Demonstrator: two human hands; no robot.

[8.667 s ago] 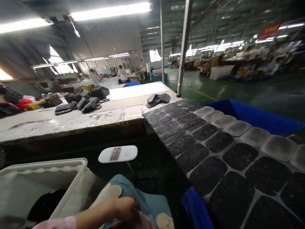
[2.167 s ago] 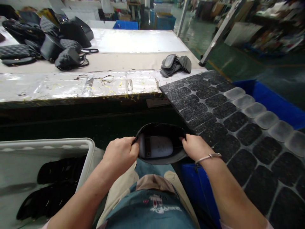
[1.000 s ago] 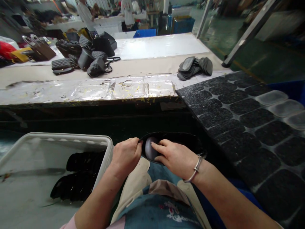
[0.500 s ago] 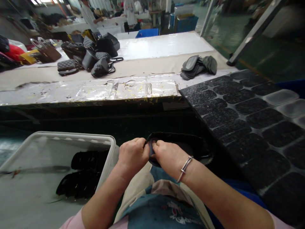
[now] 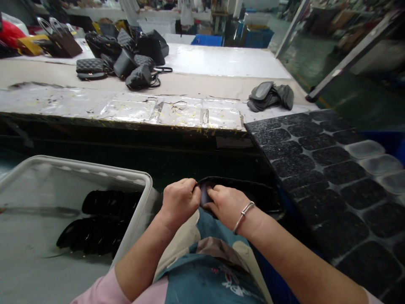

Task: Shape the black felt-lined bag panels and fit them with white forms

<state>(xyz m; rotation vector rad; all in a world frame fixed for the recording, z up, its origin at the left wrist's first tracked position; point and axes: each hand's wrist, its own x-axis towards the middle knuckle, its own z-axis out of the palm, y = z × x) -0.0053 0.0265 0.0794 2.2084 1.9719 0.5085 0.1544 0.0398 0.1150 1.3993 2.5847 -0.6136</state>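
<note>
Above my lap lies a long, open black bag body, its dark inside facing up. My left hand is closed on the rim at its left end. At that same end a smooth grey piece shows between my hands. My right hand, with a silver bracelet at the wrist, reaches inside the opening and pinches the grey piece with thumb and fingers. Its fingertips are partly hidden by the piece and the rim.
To the left stands a white bin with black pieces in rows. At right, a black board carries rounded clear pieces. Finished black bags and a grey stack sit on the long table.
The view has shifted slightly. My right hand has opened a little around the grey piece, and more of the piece shows between my hands. My left hand keeps its hold on the rim.
</note>
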